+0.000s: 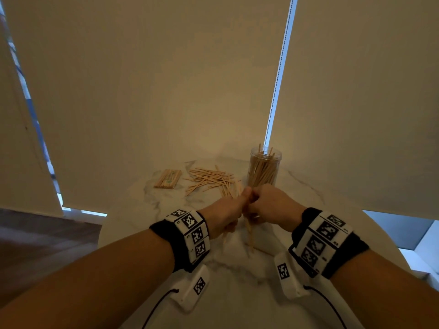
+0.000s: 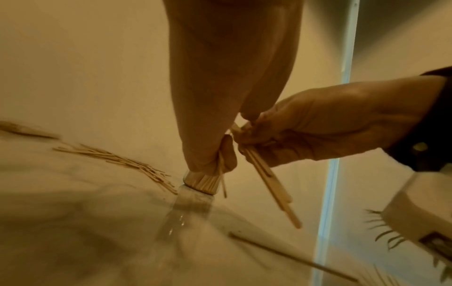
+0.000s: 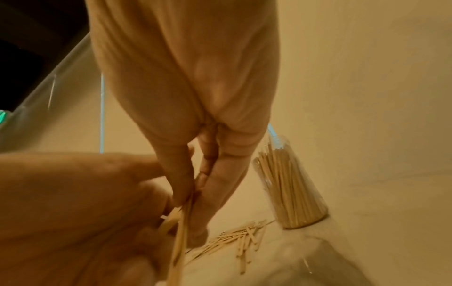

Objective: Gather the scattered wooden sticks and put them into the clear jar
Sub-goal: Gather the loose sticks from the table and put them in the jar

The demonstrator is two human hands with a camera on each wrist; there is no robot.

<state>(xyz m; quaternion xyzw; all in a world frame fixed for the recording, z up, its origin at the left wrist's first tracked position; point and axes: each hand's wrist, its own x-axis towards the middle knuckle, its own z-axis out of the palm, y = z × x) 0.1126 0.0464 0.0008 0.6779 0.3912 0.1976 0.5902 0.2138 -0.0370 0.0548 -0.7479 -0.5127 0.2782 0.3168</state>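
Wooden sticks are being bunched between both hands over the middle of the round marble table, lower ends slanting toward the near edge. Left hand is curling round part of the bundle; right hand is pinching the rest, thumbs meeting at the top. Loose sticks are lying scattered toward the far edge, left of the clear jar, which is standing upright and already well filled. A separate neat stack is sitting further left. One stray stick is lying near the hands. Likely best: tapping the ends level on the tabletop, tightening into one fist, then lowering vertically into whatever gaps the jar has left.
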